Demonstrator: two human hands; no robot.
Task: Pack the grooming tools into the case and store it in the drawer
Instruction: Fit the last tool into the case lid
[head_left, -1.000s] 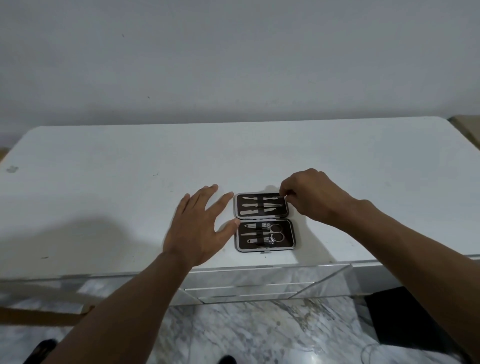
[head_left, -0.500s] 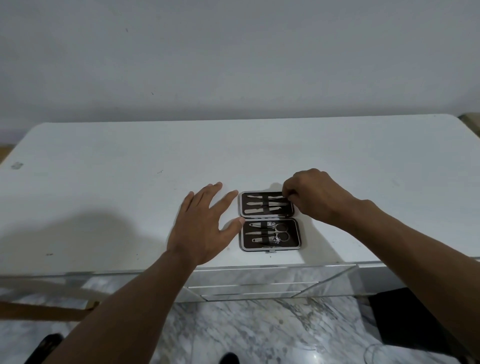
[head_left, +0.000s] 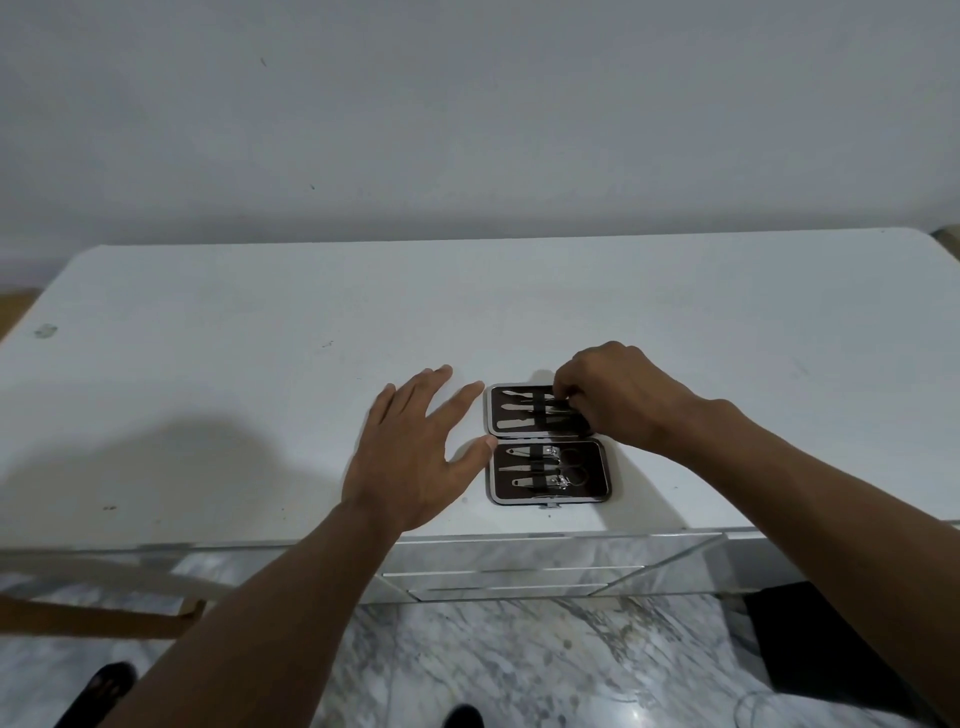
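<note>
On white tabletop (head_left: 208, 415), open case (head_left: 548, 447).

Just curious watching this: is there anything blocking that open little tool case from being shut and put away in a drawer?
Nothing on the white tabletop blocks it. The open grooming case lies near the front edge, but the right hand rests on its far half and the left hand touches its left side. The mirrored drawers below look shut.

Open case (head_left: 548, 444) near the table's (head_left: 208, 415) front edge, left hand (head_left: 415, 457) beside it, right hand (head_left: 618, 395) on its far half
</note>
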